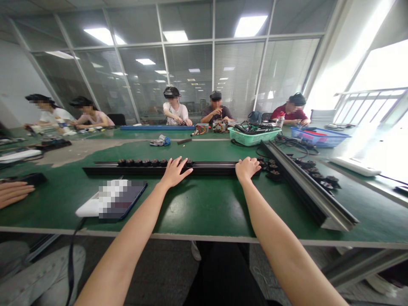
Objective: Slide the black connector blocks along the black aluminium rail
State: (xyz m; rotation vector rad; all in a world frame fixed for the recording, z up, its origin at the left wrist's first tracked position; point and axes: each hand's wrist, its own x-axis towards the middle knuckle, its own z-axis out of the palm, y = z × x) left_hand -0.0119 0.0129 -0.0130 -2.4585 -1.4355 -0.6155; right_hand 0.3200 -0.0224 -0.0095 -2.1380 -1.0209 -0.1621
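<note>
A long black rail (212,169) lies crosswise on the green table in front of me. Small black parts (146,162) stand in a row along its left half. My left hand (172,173) rests over the rail at the right end of that row, its fingers spread. At the rail's right end, my right hand (247,168) is closed round it with curled fingers, which hide that end. Just beyond the right hand lie more loose black parts (273,175), too small to identify.
A second long rail (306,187) slants along the right. A phone-like device (132,199) and a white object (87,207) lie at left. Farther back are a green basket (255,138), a blue basket (331,138) and gloves (160,140). Another person's hand (14,193) is at far left.
</note>
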